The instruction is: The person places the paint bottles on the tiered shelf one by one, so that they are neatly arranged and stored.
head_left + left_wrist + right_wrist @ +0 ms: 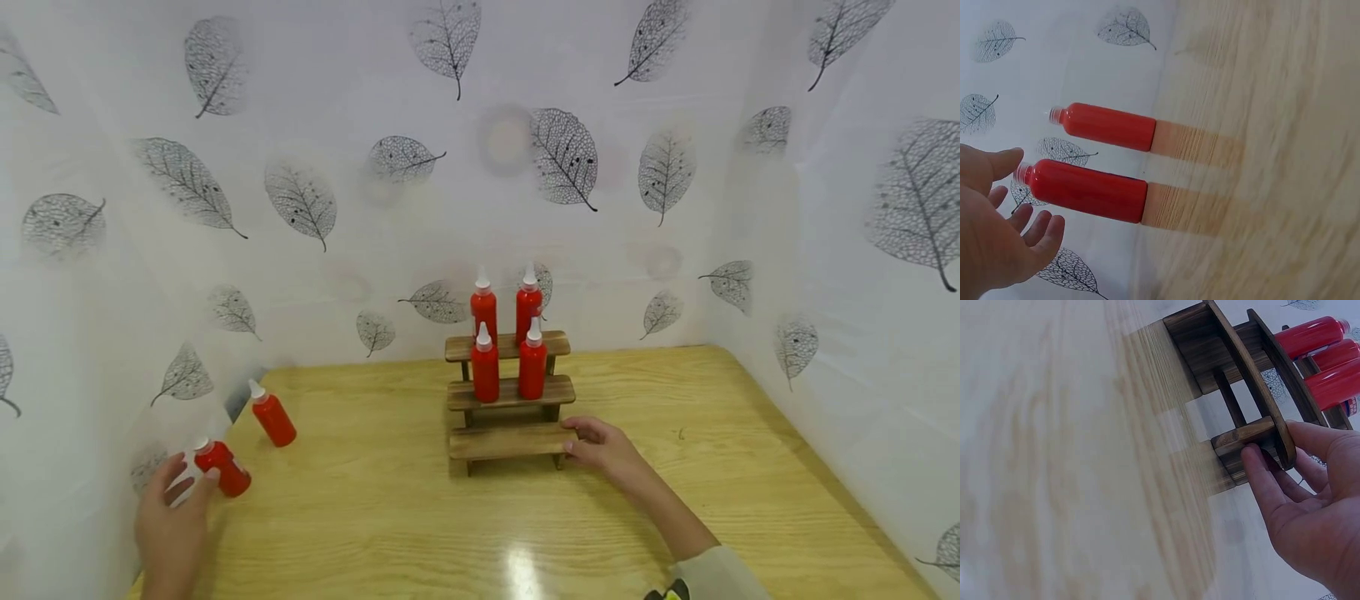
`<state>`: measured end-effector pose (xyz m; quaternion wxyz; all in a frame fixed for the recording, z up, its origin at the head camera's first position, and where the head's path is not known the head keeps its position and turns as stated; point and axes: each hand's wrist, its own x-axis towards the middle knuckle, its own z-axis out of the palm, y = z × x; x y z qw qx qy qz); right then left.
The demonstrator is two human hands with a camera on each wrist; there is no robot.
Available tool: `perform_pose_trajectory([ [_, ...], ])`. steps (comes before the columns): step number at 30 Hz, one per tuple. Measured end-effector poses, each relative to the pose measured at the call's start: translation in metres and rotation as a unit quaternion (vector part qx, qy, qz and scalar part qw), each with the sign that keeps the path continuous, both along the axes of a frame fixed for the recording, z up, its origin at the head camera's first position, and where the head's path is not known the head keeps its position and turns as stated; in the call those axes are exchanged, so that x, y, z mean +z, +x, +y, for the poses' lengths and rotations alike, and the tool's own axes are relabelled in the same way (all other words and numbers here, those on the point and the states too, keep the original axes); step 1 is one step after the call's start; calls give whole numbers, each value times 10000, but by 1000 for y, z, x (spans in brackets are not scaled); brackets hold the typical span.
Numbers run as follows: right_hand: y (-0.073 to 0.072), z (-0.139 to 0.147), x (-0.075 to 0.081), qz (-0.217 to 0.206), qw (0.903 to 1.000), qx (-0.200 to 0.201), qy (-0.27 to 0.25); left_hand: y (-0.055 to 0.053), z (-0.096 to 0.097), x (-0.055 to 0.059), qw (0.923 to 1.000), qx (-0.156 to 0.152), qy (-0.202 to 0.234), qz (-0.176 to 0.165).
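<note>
My left hand [176, 508] is at the near red squeeze bottle [222, 468] on the left of the table. In the left wrist view the thumb [1007, 164] lies right by the neck of this bottle [1088, 190], while the loosely bent fingers hang beside it, apart from its body. A second red bottle [274, 419] with a white pointed nozzle stands just behind. My right hand [606, 454] grips the right end of the lowest step of a three-tier wooden stand [510, 442]; in the right wrist view thumb and fingers lie around that end of the stand [1254, 434].
Two red bottles stand on the top step, one of them a left-hand bottle [483, 310], and two on the middle step, including a right-hand bottle [532, 371]. A white leaf-patterned curtain [345, 208] encloses the wooden table [360, 517] at the back and sides.
</note>
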<state>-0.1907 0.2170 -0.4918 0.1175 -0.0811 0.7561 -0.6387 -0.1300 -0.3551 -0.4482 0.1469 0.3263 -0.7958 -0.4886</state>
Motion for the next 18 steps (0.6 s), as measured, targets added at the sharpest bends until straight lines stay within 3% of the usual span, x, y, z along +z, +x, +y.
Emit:
perform_pose_trajectory([
  [6,-1,1,-1,24,10000,-51,42,-9,-5,-3,9996,-266,1,-36],
  [18,-1,0,-3,39,10000,-52,0,-20,-7,-3,9994,-302,-7,-155],
])
